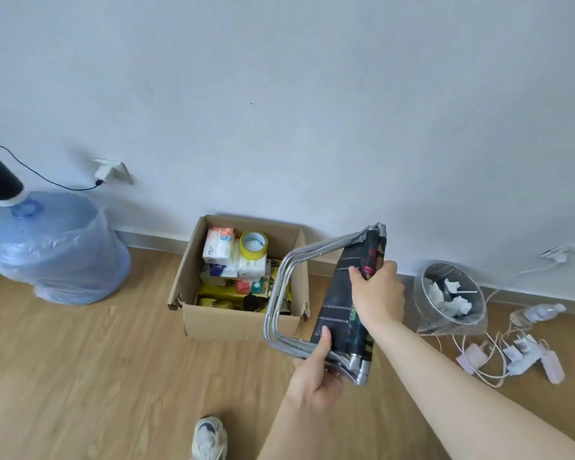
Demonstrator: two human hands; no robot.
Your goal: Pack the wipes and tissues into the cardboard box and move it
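Note:
An open cardboard box (213,322) stands on the wooden floor against the white wall. Inside lie several tissue packs (218,245), wipes packets (248,287), a yellow pack (213,295) and a roll of yellow tape (253,245). In front of the box's right side I hold a folded stool (341,303) with chrome legs and dark fabric seat. My right hand (377,293) grips the fabric near its upper end. My left hand (316,373) grips the lower end, thumb on the fabric.
A large blue water jug (54,247) with a pump and cable stands at the left. A bin (452,293) with crumpled paper sits right of the box. A plastic bottle (541,310), chargers and cords (515,356) lie at the far right. My shoe (210,438) shows below.

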